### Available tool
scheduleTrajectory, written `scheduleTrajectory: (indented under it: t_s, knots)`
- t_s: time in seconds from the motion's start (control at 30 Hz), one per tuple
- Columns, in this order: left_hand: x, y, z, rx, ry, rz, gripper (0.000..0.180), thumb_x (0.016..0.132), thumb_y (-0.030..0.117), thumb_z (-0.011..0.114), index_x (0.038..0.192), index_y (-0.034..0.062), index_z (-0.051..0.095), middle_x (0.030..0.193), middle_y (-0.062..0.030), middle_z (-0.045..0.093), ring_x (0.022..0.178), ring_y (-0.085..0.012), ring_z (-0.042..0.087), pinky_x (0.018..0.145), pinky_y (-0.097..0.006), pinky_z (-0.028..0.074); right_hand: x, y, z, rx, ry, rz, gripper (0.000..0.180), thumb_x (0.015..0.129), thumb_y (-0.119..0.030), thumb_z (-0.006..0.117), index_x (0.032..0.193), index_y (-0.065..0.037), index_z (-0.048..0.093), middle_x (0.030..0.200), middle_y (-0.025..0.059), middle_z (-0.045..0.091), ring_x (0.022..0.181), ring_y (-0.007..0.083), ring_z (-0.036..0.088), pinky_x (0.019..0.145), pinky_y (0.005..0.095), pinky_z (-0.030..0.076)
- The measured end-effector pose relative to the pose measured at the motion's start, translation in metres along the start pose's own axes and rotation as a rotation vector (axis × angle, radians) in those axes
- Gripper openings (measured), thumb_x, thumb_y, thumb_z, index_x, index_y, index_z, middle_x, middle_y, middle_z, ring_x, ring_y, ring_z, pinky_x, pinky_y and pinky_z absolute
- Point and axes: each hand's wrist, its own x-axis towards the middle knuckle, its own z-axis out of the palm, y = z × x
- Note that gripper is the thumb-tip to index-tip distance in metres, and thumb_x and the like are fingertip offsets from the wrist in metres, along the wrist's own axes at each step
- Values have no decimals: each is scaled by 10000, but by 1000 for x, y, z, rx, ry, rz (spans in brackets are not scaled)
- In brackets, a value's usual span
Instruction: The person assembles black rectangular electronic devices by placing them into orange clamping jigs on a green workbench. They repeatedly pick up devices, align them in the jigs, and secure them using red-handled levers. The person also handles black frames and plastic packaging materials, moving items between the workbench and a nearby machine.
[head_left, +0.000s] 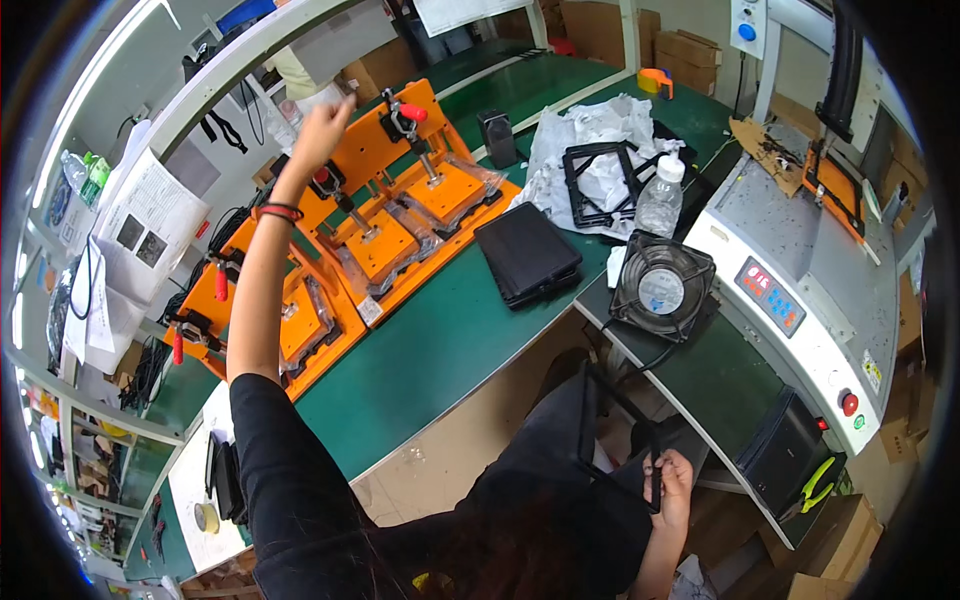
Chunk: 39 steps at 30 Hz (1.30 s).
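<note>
My left hand (320, 138) is raised over the orange clamp fixture (352, 150), its fingers curled closed. Whatever they hold, if anything, is hidden. Just below that wrist is a toggle clamp with a red handle (322, 175), partly covered. Another clamp's red handle (412, 112) stands to the right. Strips of clear film and dark parts lie along the orange blocks (375, 245) under the clamps. Low on the right, my right hand (672, 485) grips a thin black rectangular frame (655, 450) by its side, in front of my body.
On the green bench are a stack of black panels (528, 255), black frames (580, 190) on white wrapping, a clear bottle (660, 200) and a fan (662, 285). A white machine (790, 310) with a red button stands right. Green-handled pliers (815, 490) lie near its front corner.
</note>
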Motion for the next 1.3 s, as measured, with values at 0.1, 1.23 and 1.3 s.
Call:
scheduleTrajectory:
  t_s: [0.1,1.23,1.3]
  knots:
    - [-21,15,24,119,-207,54,538,967,410,476,737,-75,506,580,-73,444,581,-144,402,565,-359,366,-10,-3,2,5,35,20,293,845,-306,701,858,-45,566,784,97,586,507,53,459,413,152,333]
    - [-323,292,120,-1750,-640,5,658,998,383,374,1472,-10,141,1553,-135,126,1419,-278,198,1135,-442,213,-55,-28,21,-455,173,-484,192,835,-76,695,913,68,595,838,178,624,726,184,648,486,189,498]
    - [-323,295,125,-1795,-685,-2,591,1009,303,383,1460,-27,192,1547,-132,163,1409,-266,233,1139,-417,211,-66,-40,25,-642,166,-606,206,784,-91,715,910,53,639,798,155,623,695,174,631,503,223,483]
